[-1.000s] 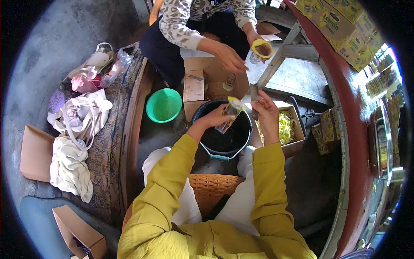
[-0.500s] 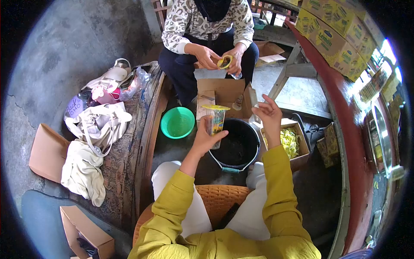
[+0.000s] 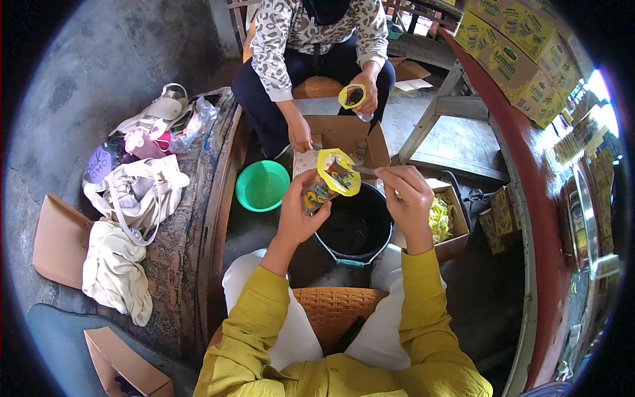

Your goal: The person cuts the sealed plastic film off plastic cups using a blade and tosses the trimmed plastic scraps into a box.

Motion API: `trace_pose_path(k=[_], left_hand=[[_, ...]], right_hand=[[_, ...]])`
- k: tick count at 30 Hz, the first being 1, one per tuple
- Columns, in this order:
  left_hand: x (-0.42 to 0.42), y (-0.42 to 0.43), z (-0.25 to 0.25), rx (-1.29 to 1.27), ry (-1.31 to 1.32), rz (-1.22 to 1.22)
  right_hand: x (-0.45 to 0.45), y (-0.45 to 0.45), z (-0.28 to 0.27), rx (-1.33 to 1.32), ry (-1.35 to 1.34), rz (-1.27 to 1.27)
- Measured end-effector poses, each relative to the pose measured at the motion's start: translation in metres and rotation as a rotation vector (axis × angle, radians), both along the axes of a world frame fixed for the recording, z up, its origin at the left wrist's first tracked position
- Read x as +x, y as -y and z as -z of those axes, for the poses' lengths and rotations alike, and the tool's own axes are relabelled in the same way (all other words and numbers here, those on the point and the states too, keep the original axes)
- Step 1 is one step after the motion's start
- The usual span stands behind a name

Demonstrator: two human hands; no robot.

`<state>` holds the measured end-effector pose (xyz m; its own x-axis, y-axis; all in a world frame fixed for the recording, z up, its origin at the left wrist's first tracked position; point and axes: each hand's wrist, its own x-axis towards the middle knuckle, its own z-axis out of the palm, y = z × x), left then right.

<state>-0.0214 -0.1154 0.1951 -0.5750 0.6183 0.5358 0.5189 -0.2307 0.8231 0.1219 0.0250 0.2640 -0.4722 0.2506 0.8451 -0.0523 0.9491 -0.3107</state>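
A clear printed plastic cup with a torn yellow film lid is in my left hand, its fingers wrapped around the side. The cup leans, its top toward my right hand. That hand pinches a thin, flat, knife-like metal tool, whose tip is at the lid's opening; whether it goes inside I cannot make out. Below both hands stands a black bucket with a wire handle. Just beyond it is an open cardboard box with a small clear bottle or cup inside.
Opposite me, a seated person holds another yellow-rimmed cup and reaches toward the box. A green basin is left of the bucket; a carton of yellow wrappers is right. Bags lie on the bench; lemon cartons are stacked at right.
The cup has tilted, showing its top. My right hand has turned and lowered, bringing the tool to the lid. The other person's one hand has left their cup and moved down to the box.
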Motion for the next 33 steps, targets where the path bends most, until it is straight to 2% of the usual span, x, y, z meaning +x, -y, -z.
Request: trace_pose_path(k=[7, 13, 16, 22, 25, 28, 33], left_hand=[[0.000, 0.003, -0.002, 0.013, -0.144, 0.054], [0.007, -0.001, -0.003, -0.048, -0.124, 0.124], [0.012, -0.006, -0.002, -0.006, -0.023, 0.139], [0.000, -0.004, 0.001, 0.014, -0.178, 0.142], [0.001, -0.005, -0.001, -0.010, -0.022, 0.239], [0.004, -0.002, -0.010, -0.055, 0.044, 0.171], [0.004, -0.002, -0.011, -0.101, -0.103, 0.087]], right_hand=[[0.000, 0.004, 0.002, 0.094, 0.086, 0.002], [0.005, -0.005, 0.007, 0.120, 0.084, 0.018], [0.008, -0.005, 0.005, 0.138, 0.083, 0.019], [0.011, -0.009, 0.007, 0.163, 0.087, 0.025], [0.012, -0.011, 0.010, 0.155, 0.088, 0.017], [0.011, -0.013, 0.011, 0.161, 0.095, 0.025], [0.007, -0.009, 0.017, 0.027, 0.098, 0.047]])
